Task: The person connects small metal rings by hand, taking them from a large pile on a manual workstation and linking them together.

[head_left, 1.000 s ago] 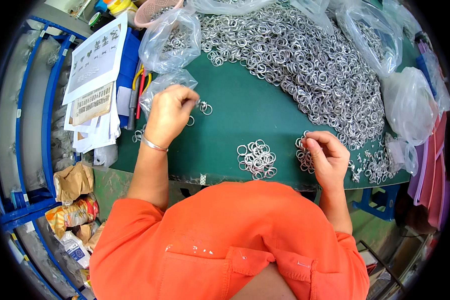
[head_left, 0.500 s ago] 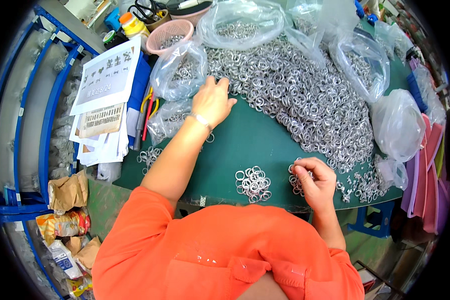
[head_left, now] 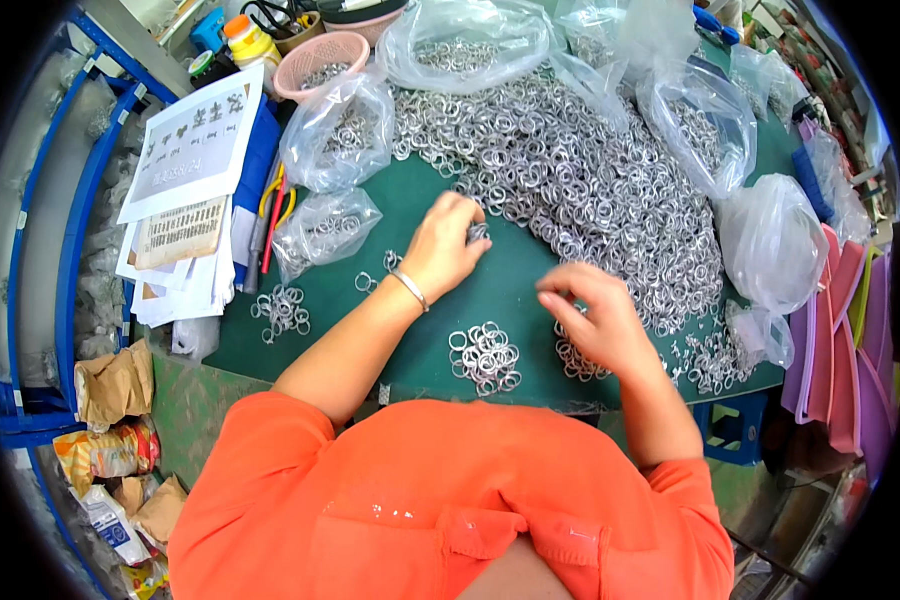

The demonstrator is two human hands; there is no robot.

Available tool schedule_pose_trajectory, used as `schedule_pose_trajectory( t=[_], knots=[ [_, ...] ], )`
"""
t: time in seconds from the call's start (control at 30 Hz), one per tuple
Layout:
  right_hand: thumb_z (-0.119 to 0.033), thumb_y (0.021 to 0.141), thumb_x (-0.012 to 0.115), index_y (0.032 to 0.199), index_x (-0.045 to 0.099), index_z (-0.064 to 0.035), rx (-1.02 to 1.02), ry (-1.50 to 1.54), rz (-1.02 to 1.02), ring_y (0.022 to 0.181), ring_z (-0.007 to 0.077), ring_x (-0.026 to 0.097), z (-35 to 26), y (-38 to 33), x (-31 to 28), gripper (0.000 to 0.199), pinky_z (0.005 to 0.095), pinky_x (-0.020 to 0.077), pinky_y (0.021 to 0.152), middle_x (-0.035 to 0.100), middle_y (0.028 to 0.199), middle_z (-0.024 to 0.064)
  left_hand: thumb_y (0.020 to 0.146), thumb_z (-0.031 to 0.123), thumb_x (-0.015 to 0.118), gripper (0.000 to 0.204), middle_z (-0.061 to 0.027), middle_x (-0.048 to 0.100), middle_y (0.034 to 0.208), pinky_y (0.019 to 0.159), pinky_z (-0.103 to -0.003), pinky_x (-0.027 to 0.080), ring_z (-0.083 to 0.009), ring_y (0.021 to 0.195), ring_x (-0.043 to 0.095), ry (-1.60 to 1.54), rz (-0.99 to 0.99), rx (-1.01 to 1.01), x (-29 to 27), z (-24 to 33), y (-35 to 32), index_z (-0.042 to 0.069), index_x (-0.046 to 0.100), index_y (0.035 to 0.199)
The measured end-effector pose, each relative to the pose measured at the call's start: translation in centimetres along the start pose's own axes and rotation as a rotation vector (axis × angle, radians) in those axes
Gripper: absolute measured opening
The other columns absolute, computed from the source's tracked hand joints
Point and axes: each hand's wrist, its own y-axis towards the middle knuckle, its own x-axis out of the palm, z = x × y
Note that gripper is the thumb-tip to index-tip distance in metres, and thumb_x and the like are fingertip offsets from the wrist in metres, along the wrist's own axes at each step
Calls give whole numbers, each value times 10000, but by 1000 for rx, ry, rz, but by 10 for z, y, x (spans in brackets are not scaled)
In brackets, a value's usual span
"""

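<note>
A large heap of silvery metal rings (head_left: 590, 170) spreads over the green table (head_left: 400, 345). At its near left edge, my left hand (head_left: 445, 245) curls around a few metal rings (head_left: 478, 233) that show between thumb and fingers. My right hand (head_left: 602, 318) hovers farther right with its fingers curled in, thumb close to them. Whatever it may hold is hidden. Under that hand lies a small pile of rings (head_left: 578, 362), partly covered. Another small pile of rings (head_left: 485, 357) sits between my forearms, close to the table's near edge.
Plastic bags of rings (head_left: 340, 135) ring the heap. Left are a loose ring cluster (head_left: 282, 312), pliers (head_left: 280, 200) and papers (head_left: 185, 150). Small metal pieces (head_left: 715, 360) lie at right, near a blue stool (head_left: 735, 430). A pink basket (head_left: 320, 62) stands at the back.
My left hand has drawn back from the heap's left edge toward me and closed on some rings. My right hand has risen from the small pile and moved slightly left.
</note>
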Motion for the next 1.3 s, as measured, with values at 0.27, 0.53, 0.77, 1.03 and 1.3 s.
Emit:
schedule_pose_trajectory(
  t=[0.27, 0.53, 0.77, 1.03, 1.3],
  knots=[
    [-38, 809, 664, 1232, 552, 19, -257, -351, -101, 1219, 364, 513, 32, 65, 48, 441, 421, 450, 1006, 516, 1329, 213, 692, 130, 812, 426, -130, 572, 1039, 857, -420, 469, -336, 984, 564, 154, -105, -73, -8, 8, -7, 53, 612, 1061],
    [-10, 772, 628, 989, 671, -25, -299, -360, -77, 981, 345, 592, 41, 74, 30, 222, 417, 502, 852, 641, 1036, 148, 799, -47, 662, 206, -128, 607, 920, 723, -335, 544, -254, 804, 656, -127, -50, -151, -9, 4, -18, -1, 621, 995],
    [-32, 759, 676, 935, 689, -63, -276, -632, 218, 953, 328, 586, 64, 115, -1, 179, 433, 491, 814, 634, 1026, 105, 820, -14, 663, 218, -137, 607, 947, 742, -324, 554, -253, 840, 662, -216, -27, -148, -5, 13, -18, -17, 617, 1033],
    [-25, 864, 647, 981, 670, -8, -93, -128, 332, 709, 227, 679, 18, 97, 5, 121, 314, 529, 640, 689, 829, 128, 886, 46, 671, 299, -136, 616, 1155, 813, -305, 549, -195, 968, 663, -886, -70, -405, -19, 40, -13, -9, 573, 1163],
    [45, 864, 608, 1058, 645, 4, 132, 295, 199, 851, 140, 663, 6, 52, 37, 202, 258, 533, 723, 655, 1050, 98, 869, -9, 678, 221, -107, 673, 975, 740, -278, 578, -174, 849, 686, -1340, -158, -477, -19, 35, -16, -23, 595, 1074]
  ],
)
